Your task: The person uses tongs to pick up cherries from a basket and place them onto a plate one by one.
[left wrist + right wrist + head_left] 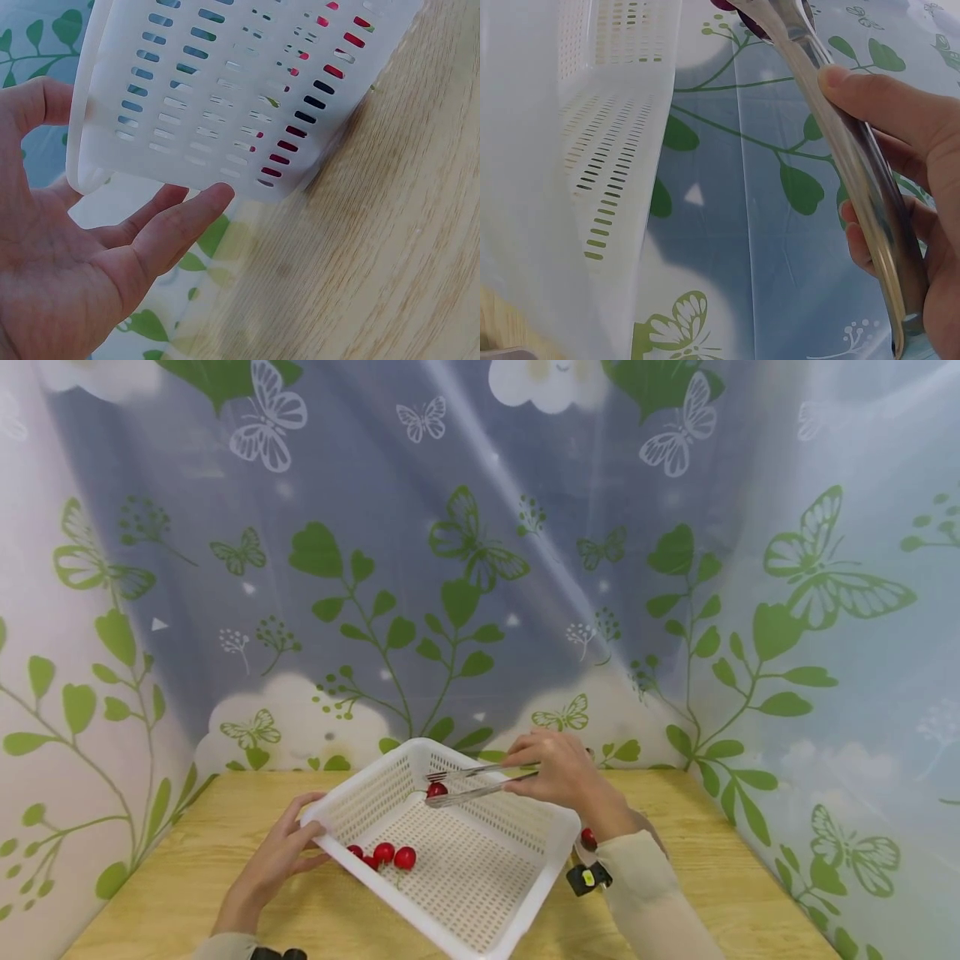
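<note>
My left hand (277, 852) grips the left corner of a white plastic basket (442, 922), its fingers around the rim (79, 142) in the left wrist view. The basket is tilted over the wooden table. Several red cherries (405, 858) lie together inside, along its near-left side. In my right hand (555, 768) I hold metal tongs (480, 789), reaching over the basket's far side. One cherry (437, 790) sits between the tong tips. The right wrist view shows the thumb pressing along the tongs' arm (862, 165), with a dark red cherry (754, 24) partly seen at the far end.
Another cherry (588, 839) shows beside the right wrist, on the basket's right; what lies under it is mostly hidden by the arm. A black wrist camera (588, 878) is strapped there. The wooden table (720, 877) meets a patterned curtain (480, 610) at the back and sides.
</note>
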The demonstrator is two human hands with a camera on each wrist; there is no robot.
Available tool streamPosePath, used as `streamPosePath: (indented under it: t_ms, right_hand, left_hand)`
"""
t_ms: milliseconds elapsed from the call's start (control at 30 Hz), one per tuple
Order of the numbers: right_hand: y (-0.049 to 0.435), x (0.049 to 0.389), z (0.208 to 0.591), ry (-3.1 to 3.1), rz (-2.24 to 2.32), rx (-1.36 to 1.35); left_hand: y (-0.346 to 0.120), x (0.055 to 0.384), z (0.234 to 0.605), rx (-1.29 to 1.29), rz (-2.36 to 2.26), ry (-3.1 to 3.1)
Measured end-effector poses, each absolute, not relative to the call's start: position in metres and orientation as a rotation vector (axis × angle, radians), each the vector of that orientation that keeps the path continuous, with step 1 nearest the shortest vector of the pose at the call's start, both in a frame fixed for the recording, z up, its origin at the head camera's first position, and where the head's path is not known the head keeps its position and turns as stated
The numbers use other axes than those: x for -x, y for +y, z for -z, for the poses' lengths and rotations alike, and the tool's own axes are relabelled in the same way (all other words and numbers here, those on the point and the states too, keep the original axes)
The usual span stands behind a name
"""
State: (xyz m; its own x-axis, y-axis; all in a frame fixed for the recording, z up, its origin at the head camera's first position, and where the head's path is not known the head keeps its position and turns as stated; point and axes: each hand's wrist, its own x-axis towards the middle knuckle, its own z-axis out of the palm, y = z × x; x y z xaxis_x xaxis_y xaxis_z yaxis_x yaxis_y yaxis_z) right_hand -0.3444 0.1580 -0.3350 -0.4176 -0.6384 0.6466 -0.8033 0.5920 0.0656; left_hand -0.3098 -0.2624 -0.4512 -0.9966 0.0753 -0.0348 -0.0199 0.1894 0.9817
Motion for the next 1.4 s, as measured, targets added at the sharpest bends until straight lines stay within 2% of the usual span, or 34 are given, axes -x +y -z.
streamPosePath:
  t_ms: [767,1400]
  right_hand:
    - [0.188,0.336,0.342,-2.092,-0.323,-1.136]
    - [0.245,0.319,0.345,-2.095,-0.369,-1.025]
  left_hand:
    - [-0.263,0.309,0.451,-0.070,-1.946,2.388]
    - [-0.264,0.311,0.454,-0.064,-1.937,2.397]
